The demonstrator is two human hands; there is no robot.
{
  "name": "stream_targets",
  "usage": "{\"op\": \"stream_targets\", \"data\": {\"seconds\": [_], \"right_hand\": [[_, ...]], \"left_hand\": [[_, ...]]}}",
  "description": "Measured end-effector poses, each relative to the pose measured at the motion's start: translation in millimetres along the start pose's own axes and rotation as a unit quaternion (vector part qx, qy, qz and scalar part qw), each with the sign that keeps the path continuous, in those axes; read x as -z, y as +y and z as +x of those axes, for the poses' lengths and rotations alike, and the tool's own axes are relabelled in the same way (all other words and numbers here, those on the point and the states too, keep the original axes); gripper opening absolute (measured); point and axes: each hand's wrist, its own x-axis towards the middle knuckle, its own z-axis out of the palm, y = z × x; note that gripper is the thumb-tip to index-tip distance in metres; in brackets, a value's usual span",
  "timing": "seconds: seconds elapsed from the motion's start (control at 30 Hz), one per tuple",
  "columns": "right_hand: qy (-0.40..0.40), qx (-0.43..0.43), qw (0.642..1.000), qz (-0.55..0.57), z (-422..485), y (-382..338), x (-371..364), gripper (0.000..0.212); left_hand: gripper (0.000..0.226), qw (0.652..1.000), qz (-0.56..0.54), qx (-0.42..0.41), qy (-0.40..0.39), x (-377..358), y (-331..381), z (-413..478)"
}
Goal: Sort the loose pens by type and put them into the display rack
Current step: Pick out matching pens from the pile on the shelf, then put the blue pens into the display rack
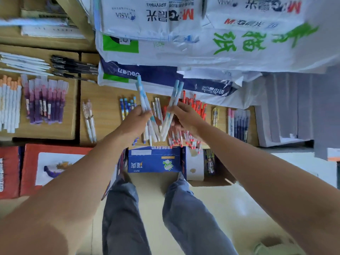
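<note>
Fingers [146, 113] of the left hand [135, 117] curl round a bunch of blue-and-white pens [142, 94]; fingers [173, 109] of the right hand [185, 115] grip a second bunch [175, 94]. Both bunches are held up at the left side of the red pens [196, 107] on the desk [104, 100], over loose white pens [156, 107].

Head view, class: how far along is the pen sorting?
Done: purple pens, black pens and white pens lie grouped at far left. In hand: the left hand and right hand each grip blue-and-white pens. Left: the red pens and the small mixed heap under the hands lie loose.
</note>
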Motion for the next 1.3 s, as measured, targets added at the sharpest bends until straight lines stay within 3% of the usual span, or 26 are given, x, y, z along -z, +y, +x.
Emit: {"op": "stream_targets", "data": {"seconds": [0.13, 0.27, 0.5, 0.67, 0.93, 1.13, 1.3], "right_hand": [[-0.012, 0.021, 1.0, -0.008, -30.3, -0.6, 33.5, 0.017], [0.003, 0.039, 0.999, 0.031, -66.0, -0.7, 60.3, 0.016], [0.069, 0.081, 0.993, 0.052, -134.3, 6.9, 94.9, 0.015], [0.121, 0.111, 0.982, 0.099, -183.9, 21.1, 119.1, 0.015], [0.238, 0.149, 0.944, 0.17, -235.9, 41.9, 199.3, 0.009], [0.273, 0.209, 0.921, 0.184, -278.8, 34.5, 302.8, 0.021], [0.297, 0.22, 0.919, 0.137, -310.9, 24.8, 396.7, 0.017]], "left_hand": [[0.015, 0.998, -0.057, -0.004, -0.006, -36.8, 20.1, -24.6], [0.015, 0.999, -0.04, -0.035, -0.006, -61.6, 41.4, -51.4], [0.016, 0.998, -0.006, -0.053, -0.041, -104.0, 78.6, -96.0], [0.016, 0.993, -0.043, -0.046, -0.101, -147.9, 94.7, -128.2], [0.022, 0.979, -0.021, -0.119, -0.165, -234.6, 118.4, -146.3], [0.028, 0.971, -0.003, -0.217, -0.098, -327.8, 176.5, -154.4], [0.027, 0.966, -0.039, -0.246, -0.064, -404.9, 234.0, -163.6]]}}
